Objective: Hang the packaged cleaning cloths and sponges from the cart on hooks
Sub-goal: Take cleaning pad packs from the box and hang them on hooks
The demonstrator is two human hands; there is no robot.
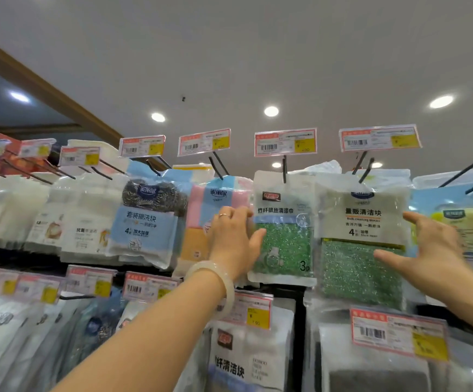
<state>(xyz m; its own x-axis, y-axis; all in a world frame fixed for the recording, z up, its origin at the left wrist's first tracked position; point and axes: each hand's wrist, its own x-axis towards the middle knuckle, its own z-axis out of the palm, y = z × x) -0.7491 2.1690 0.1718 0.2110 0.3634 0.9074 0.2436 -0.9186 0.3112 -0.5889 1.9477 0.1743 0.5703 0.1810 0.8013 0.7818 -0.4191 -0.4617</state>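
A pack of green cleaning cloths (284,239) hangs from a black hook (285,168) on the top row. My left hand (233,241), with a pale bangle on the wrist, holds the pack's left edge, thumb on the front and fingers behind. To the right hangs a pack of green scrub sponges (362,261) on its own hook (367,171). My right hand (430,250) is spread by that pack's right side, thumb tip touching the front and fingers straight. The cart is out of view.
Price tags (285,142) stand on the hook ends above each column. Steel scourer packs (147,219) and pink-and-blue cloth packs (201,216) hang to the left, yellow sponge packs (467,222) to the right. A lower row of hooks with packs (246,355) sits beneath my arms.
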